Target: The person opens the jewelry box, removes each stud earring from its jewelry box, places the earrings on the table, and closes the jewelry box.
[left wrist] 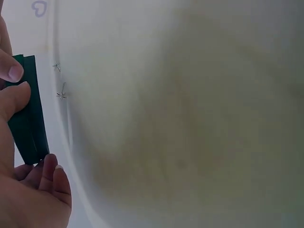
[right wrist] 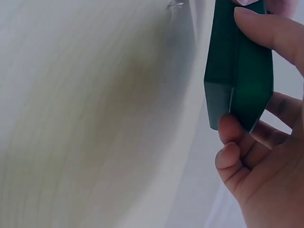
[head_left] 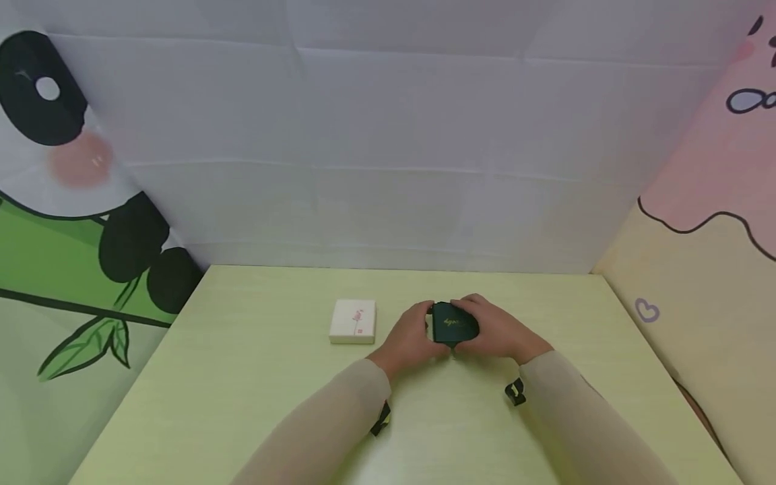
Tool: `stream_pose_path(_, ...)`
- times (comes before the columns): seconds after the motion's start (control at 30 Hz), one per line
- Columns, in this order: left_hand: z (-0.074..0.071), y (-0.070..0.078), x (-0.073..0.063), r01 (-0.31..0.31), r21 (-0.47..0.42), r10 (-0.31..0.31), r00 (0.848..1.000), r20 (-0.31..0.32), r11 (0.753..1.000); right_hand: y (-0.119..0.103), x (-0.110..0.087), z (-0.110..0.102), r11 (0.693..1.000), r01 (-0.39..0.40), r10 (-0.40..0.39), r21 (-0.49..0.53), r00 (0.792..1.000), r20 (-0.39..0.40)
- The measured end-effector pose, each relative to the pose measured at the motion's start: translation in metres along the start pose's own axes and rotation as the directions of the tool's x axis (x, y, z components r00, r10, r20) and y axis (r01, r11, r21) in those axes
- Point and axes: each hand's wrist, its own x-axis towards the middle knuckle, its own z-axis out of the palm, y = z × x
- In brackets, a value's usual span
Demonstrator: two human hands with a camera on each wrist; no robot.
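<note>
A small dark green box (head_left: pixel 455 325) with gold lettering is held above the table between both hands. My left hand (head_left: pixel 413 337) grips its left side, thumb on the near face and fingers curled at the edge. On the other side my right hand (head_left: pixel 500 329) holds it with thumb and curled fingers. A lengthwise seam runs along the green box (right wrist: pixel 254 71) in the right wrist view. Small silver star-shaped pieces (left wrist: pixel 61 95) show beside the box in the left wrist view; what they are attached to is unclear.
A flat white box (head_left: pixel 353 321) with a pink print lies on the pale yellow table (head_left: pixel 254 377), left of the hands. White sheeting (head_left: pixel 388 135) stands behind the table, and cartoon-printed walls flank it. Black straps (head_left: pixel 515 392) hang at the wrists.
</note>
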Motion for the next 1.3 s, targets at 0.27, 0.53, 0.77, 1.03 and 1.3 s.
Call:
stream_pose_path(0.27, 0.002, -0.009, 0.012, 0.021, 0.018, -0.021, 1.0, 0.017, 1.0, 0.008, 0.013, 0.007, 0.999, -0.03, 0.029, 0.023, 1.0, 0.008)
stream_pose_path(0.53, 0.005, -0.009, 0.014, 0.038, 0.06, -0.04, 0.999, 0.019, 0.997, 0.014, 0.015, 0.011, 0.999, -0.016, 0.016, 0.038, 1.0, 0.014)
stream_pose_path(0.77, 0.006, -0.008, 0.014, 0.048, 0.095, -0.049, 0.999, 0.009, 0.994, 0.013, 0.015, 0.012, 1.0, -0.024, 0.024, 0.016, 1.0, 0.02)
stream_pose_path(1.03, 0.002, -0.006, 0.012, 0.035, 0.077, -0.038, 0.999, 0.027, 0.996, 0.007, 0.014, 0.008, 0.999, -0.036, 0.036, -0.02, 0.999, 0.016)
stream_pose_path(1.3, -0.01, -0.001, 0.005, 0.07, 0.013, -0.071, 0.995, 0.067, 0.997, -0.003, 0.006, -0.004, 0.993, -0.111, 0.11, -0.042, 0.993, -0.034)
